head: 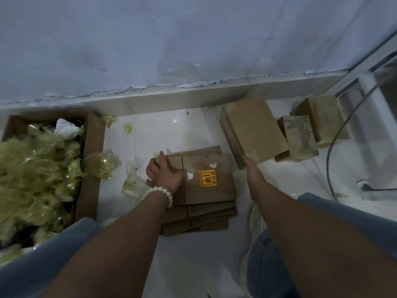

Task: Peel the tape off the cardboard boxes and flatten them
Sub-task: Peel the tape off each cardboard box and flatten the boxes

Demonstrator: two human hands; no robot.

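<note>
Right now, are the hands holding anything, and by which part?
The left hand grips the labelled flattened box by its left edge; the right hand appears to grasp the unflattened cardboard box by its near bottom corner.

Bluish wall (193,39), peeling above pale ledge (171,101); glossy white floor (163,130).

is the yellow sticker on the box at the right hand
No, the yellow sticker is on the top flattened box at the left hand, not the unflattened box at the right hand.
</note>
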